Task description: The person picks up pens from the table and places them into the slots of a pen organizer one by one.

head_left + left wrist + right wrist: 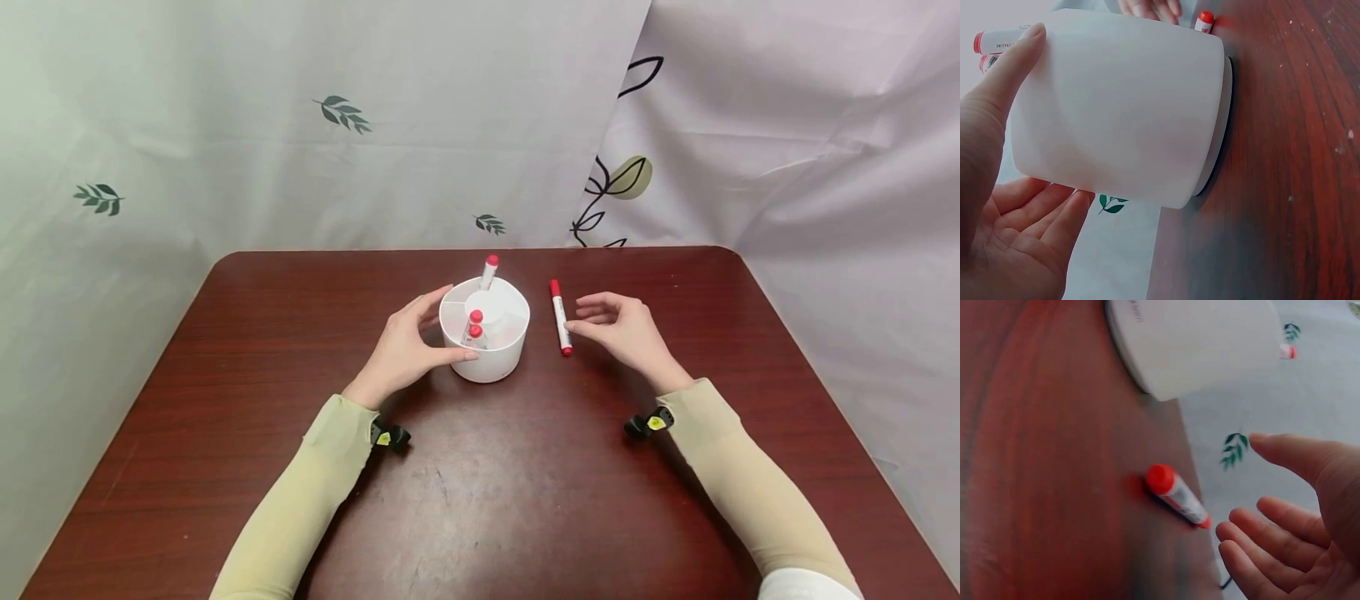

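Note:
A round white desk organizer [491, 364] with inner dividers stands on the table. My left hand [402, 343] holds it from the left, thumb on the near side and fingers round the far left side. In the left wrist view the thumb [1013, 69] presses its wall. Two red-capped markers [476, 325] stand close together in a front compartment; another marker [490, 272] leans at the back. A red-and-white marker [560, 318] lies on the table to the right. Beside it hovers my right hand [618, 329], fingers apart from the thumb; in the right wrist view nothing is between them.
The dark red wooden table [480, 500] has rounded far corners. Behind and beside it hang pale curtains [405, 167] with leaf prints. Small black wrist cameras [648, 423] are strapped below both hands.

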A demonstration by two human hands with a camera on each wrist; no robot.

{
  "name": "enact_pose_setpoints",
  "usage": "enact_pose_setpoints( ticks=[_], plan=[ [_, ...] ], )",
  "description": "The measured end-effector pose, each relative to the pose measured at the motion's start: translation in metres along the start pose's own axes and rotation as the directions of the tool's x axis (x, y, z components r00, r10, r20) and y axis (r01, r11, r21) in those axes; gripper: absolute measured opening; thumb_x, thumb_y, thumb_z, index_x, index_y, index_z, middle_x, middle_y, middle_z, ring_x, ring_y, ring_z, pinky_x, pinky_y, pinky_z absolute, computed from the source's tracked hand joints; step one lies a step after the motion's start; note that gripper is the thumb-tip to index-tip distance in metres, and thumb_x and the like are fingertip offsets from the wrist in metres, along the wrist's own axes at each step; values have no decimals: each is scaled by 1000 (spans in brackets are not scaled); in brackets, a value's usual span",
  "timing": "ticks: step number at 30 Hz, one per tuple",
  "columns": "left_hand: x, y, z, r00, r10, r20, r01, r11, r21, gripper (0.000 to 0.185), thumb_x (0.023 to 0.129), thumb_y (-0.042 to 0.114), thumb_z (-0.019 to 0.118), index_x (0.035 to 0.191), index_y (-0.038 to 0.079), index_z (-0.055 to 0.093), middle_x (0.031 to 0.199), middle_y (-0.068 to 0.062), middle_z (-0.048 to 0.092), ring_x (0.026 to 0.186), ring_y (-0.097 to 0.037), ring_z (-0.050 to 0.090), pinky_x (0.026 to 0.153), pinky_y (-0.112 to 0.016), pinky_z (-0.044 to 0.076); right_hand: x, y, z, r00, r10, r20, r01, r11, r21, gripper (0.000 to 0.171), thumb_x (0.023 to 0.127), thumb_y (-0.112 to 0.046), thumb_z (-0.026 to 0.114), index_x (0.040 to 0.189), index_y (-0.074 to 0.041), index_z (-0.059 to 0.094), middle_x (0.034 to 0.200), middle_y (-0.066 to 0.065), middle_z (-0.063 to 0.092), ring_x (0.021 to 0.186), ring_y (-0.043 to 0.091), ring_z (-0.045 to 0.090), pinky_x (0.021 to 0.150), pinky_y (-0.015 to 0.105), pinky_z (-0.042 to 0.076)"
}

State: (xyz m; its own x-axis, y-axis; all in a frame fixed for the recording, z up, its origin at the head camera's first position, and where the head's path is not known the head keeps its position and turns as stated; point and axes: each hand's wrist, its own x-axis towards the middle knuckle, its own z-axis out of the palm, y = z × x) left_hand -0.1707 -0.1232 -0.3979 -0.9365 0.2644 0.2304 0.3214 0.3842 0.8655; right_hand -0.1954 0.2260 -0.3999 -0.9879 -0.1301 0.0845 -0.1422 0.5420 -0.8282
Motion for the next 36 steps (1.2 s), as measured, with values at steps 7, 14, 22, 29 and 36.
enact_pose_setpoints(
  ticks=[7, 14, 22, 29, 36],
  plan=[
    [0, -1, 0, 1000, 3, 0, -3, 1000, -1, 99, 68, 35, 97, 152, 12, 48, 142, 4, 56, 120, -21, 63, 106, -40, 48, -1, 4, 18, 1000, 2, 25, 1, 994, -114, 48, 77, -29, 92, 114, -4, 73, 93, 5, 74, 79, 19, 71, 70, 30, 59],
    [0, -2, 1, 1000, -6, -1, 6, 1000, -7, 99, 68, 37, 97, 152, 20, 49, 142, 7, 56, 120, -18, 63, 107, -37, 47, -2, 3, 26, 1000, 2, 26, 3, 984, -179, 46, 75, -20, 91, 112, -2, 72, 87, 6, 72, 71, 17, 68, 65, 30, 54],
    [-1, 0, 0, 1000, 0, 2, 0, 999, -39, 98, 69, 33, 97, 152, 15, 49, 143, 4, 56, 121, -20, 63, 106, -38, 48, 1, 6, 21, 1000, 5, 1, -4, 975, -224, 39, 77, -10, 85, 113, -1, 72, 81, 5, 72, 70, 19, 65, 67, 34, 50],
    [0, 0, 1, 1000, 0, 6, 0, 999, -45, 98, 69, 33, 97, 152, 14, 49, 144, 5, 55, 121, -19, 63, 106, -36, 48, 4, 11, 17, 999, 49, -22, -53, 965, -256, 32, 80, -15, 81, 109, -3, 76, 79, 3, 72, 73, 19, 63, 67, 32, 47],
    [0, -1, 1, 1000, -2, 5, 2, 999, -53, 96, 69, 28, 97, 152, 18, 49, 145, 2, 55, 121, -22, 62, 106, -39, 48, 6, 12, 11, 995, 51, -88, -70, 972, -226, 23, 84, -14, 74, 104, -4, 79, 83, 5, 73, 71, 16, 66, 64, 27, 48]
  ],
)
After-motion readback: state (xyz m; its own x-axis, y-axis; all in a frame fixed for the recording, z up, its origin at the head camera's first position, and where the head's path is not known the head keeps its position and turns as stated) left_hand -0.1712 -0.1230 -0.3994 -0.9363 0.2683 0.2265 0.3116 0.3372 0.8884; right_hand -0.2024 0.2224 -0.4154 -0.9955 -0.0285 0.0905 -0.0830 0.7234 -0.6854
